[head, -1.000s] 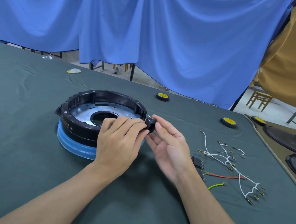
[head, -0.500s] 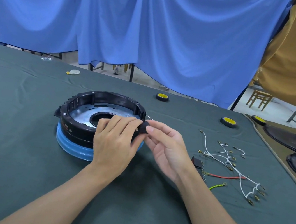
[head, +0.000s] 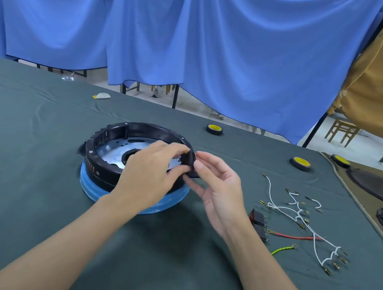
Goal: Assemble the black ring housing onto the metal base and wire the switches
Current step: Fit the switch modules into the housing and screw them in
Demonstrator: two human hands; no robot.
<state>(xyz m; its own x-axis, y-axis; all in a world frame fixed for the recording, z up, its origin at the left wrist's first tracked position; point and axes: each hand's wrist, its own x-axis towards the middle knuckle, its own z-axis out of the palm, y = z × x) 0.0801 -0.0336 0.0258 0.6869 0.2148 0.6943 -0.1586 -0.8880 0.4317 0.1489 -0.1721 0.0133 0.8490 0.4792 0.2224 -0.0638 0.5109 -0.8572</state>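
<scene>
The black ring housing (head: 113,139) sits on the metal base (head: 118,153), which rests on a blue-wrapped round part (head: 88,183). At the ring's right rim, both hands hold a small black switch (head: 189,162). My left hand (head: 150,176) pinches it from the left with its fingers over the ring. My right hand (head: 218,189) pinches it from the right with thumb and fingers. A second black switch (head: 258,220) with a red face lies on the cloth by my right wrist. White wires (head: 298,215), a red wire (head: 295,236) and a yellow-green wire (head: 284,249) lie to the right.
Dark green cloth (head: 31,209) covers the table. Three yellow-and-black tape rolls (head: 215,129) (head: 300,163) (head: 340,160) lie towards the back right. Black round covers (head: 375,185) sit at the right edge. Blue drapes (head: 198,48) hang behind the table.
Both hands have brought the small switch up and left against the ring's right rim. The left hand has shifted from the ring's near side over its top.
</scene>
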